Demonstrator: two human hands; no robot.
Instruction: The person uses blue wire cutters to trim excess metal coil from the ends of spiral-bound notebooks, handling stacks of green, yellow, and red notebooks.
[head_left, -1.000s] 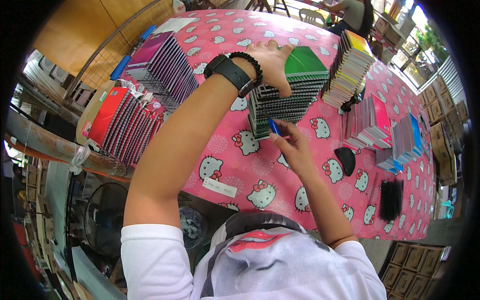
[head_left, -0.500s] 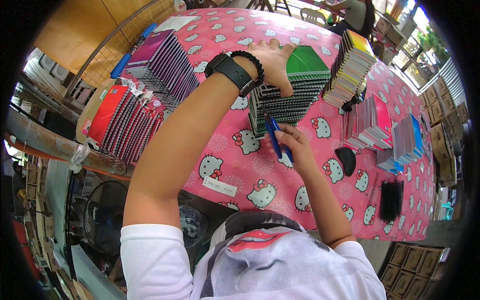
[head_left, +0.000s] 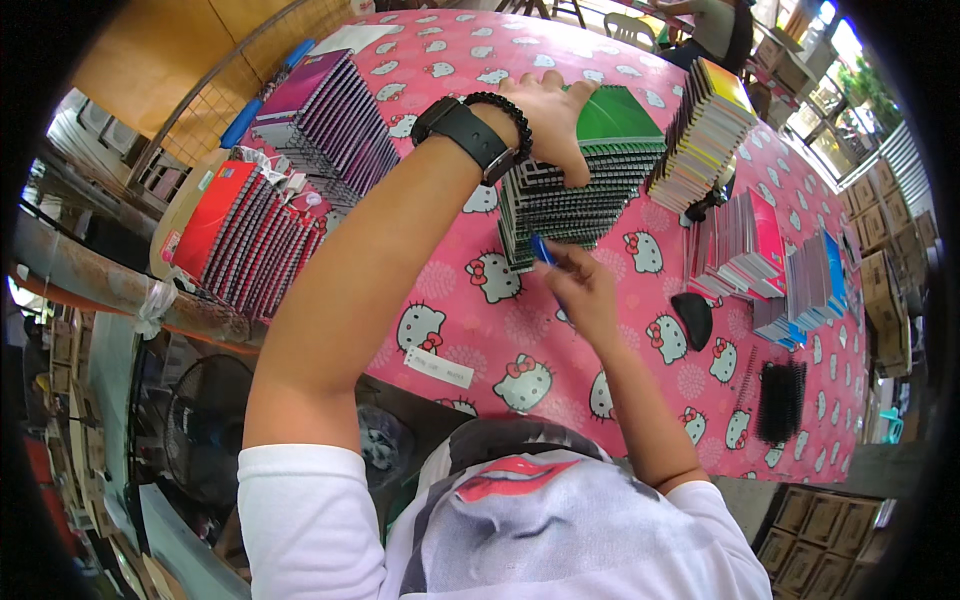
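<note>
The right hand (head_left: 585,290) hides most of the blue pen (head_left: 541,249).

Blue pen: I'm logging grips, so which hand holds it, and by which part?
The right hand pinches the blue pen by its lower end; the left hand rests flat on the green spiral notebook stack.

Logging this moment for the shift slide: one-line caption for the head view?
Left hand presses the green spiral notebook stack on a pink cartoon-cat tablecloth; right hand holds a blue pen beside it.
</note>
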